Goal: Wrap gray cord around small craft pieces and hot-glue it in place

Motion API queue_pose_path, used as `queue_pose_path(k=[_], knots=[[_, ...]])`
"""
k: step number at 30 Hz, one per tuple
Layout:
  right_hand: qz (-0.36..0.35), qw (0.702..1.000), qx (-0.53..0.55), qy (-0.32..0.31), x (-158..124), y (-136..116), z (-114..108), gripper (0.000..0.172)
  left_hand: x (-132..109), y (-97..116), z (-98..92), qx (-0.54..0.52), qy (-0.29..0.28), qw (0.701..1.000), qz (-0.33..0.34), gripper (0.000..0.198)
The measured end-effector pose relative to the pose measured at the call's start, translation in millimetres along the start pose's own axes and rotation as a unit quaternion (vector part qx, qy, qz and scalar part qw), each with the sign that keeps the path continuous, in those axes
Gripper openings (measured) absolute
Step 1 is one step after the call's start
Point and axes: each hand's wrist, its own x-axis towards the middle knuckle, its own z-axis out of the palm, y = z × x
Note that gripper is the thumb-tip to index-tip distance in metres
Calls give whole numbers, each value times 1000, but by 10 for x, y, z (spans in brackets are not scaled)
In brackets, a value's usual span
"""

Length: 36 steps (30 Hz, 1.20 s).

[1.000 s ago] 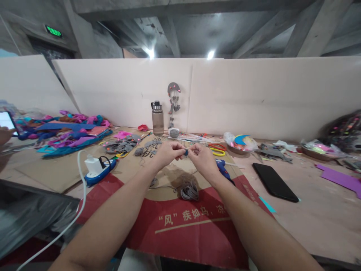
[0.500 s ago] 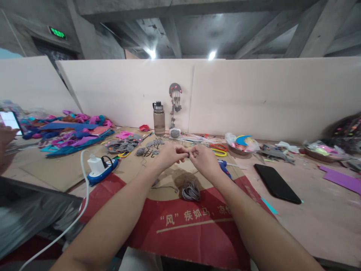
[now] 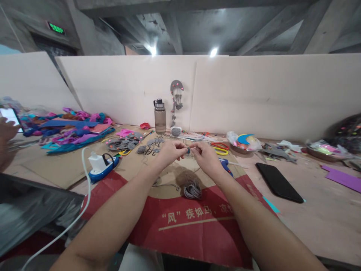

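Note:
Above the cardboard sheet [image 3: 194, 229], my two hands are raised with fingertips almost meeting. My left hand [image 3: 172, 152] pinches a small dark grey piece [image 3: 188, 150], too small to name exactly. My right hand [image 3: 205, 157] is closed in a pinch just beside it; whatever lies between its fingertips is hidden. Below them a bundle of grey cord [image 3: 193, 190] rests on the cardboard, and a loose strand trails off to the left. Grey felt pieces [image 3: 153, 143] and a small grey ball [image 3: 141, 149] lie beyond my left hand.
Scissors [image 3: 220, 150] and a blue glue gun [image 3: 226, 167] lie right of my hands. A phone [image 3: 279, 182] is farther right. At left stand a power strip [image 3: 103, 170] and a felt pile [image 3: 76, 131]; a bottle [image 3: 160, 118] stands behind. Another person's hand [image 3: 7, 131] touches a lit phone.
My fingertips have drawn slightly apart, the right hand shifting a little to the right. The small dark piece stays at my left fingertips. The other person's hand has moved over their phone screen.

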Motion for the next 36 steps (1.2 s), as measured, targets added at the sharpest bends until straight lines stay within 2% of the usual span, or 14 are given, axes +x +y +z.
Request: queue_pose_path(k=[8, 14, 20, 24, 31, 36], knots=[[56, 998, 21, 4, 18, -35, -5, 12, 5, -27, 9, -21, -22, 999, 10, 17], [67, 998, 10, 17, 25, -14, -17, 13, 7, -10, -25, -83, -84, 993, 6, 20], [70, 998, -7, 7, 22, -35, -39, 13, 3, -13, -24, -80, -92, 993, -1, 25], [67, 998, -10, -1, 14, -56, -14, 12, 8, -46, 10, -32, -60, 998, 6, 19], [46, 998, 50, 14, -19, -23, 50, 17, 16, -15, -2, -5, 50, 999, -4, 11], [17, 998, 56, -2, -40, -47, 70, 13, 93, -132, -87, -19, 118, 993, 8, 11]])
